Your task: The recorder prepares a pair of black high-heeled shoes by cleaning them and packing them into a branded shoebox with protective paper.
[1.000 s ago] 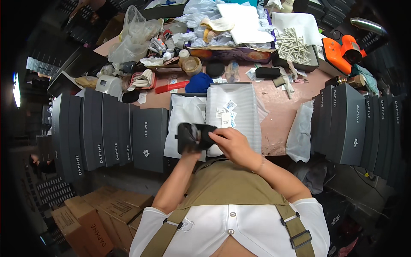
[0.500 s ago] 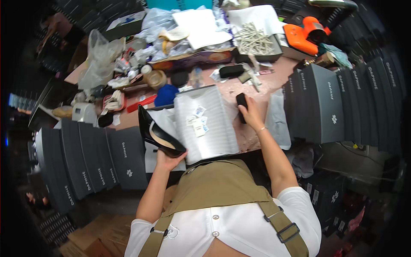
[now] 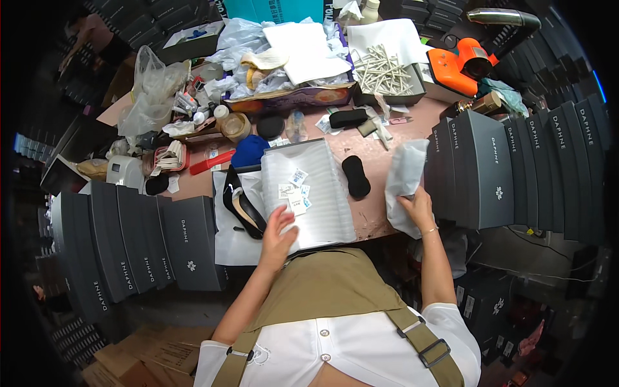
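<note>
A black pointed high-heeled shoe lies on white paper in the open shoebox's left part. My left hand is off the shoe and hovers over the box's near edge, fingers spread, nothing in them. Beside the shoe, a translucent foam sheet carries several small white packets. With my right hand I grip a bundle of white wrapping paper by its near part, at the table's right side; what the paper contains is hidden. A black sponge pad rests on the table between the foam sheet and the bundle.
Grey shoeboxes stand in rows at left, and more shoeboxes at right. Behind are a blue cloth, a box of white sticks, a carton heaped with paper and an orange tool.
My left hand let go of the shoe, which now lies down, and moved right. My right hand released the black sponge pad and took hold of the white paper bundle.
</note>
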Demonstrator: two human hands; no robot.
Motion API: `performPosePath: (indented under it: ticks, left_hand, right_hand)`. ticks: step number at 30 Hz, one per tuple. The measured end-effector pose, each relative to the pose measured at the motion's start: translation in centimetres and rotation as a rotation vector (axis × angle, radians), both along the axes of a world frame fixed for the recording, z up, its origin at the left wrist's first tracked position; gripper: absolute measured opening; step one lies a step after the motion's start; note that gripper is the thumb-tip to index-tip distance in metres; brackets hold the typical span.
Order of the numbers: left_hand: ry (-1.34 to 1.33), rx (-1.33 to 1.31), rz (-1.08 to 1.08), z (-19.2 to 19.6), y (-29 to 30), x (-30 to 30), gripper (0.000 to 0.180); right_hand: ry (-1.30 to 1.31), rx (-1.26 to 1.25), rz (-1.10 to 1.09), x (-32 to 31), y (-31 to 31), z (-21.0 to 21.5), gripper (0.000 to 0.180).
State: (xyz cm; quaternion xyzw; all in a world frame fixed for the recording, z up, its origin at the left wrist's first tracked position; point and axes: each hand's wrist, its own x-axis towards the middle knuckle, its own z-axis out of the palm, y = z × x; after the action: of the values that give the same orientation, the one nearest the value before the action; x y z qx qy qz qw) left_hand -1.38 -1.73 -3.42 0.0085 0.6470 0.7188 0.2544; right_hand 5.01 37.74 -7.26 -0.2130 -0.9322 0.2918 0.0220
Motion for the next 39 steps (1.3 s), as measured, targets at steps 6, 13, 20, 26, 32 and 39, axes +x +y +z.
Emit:
performPosePath:
  ticks: [6,13,20,26,32,39]
  left_hand:
    - [-0.426,0.462,0.229,3.9,8.5,-2.8,0.065]
    - [-0.715,0.685,0.562,0.8,4.8,-3.9,0.048]
    - [-0.556,0.647,0.596,0.9,-2.5,-6.1,0.053]
    - [-0.388,0.53,0.445,1.0,-5.2,-4.3,0.047]
    - [-0.04,0.328,0.88,2.2,-5.3,-7.8,0.038]
    - [1.193,-0.308,0.267,8.8,-2.1,-8.8,0.026]
  right_hand:
    - [0.198,0.427,0.838,-4.7,-12.3,10.2,0.047]
    - [0.585,0.074,0.679,-4.0,-23.8,6.3,0.043]
    - [0.55,-0.578,0.363,-4.0,-17.0,14.4,0.03]
    - [-0.064,-1.235,0.58,-6.4,-16.2,9.5,0.067]
    - [0.016,-1.524,0.211,-3.1,-14.2,7.7,0.079]
    - [0.396,-1.099,-0.166,-2.4,-10.0,8.6,0.046]
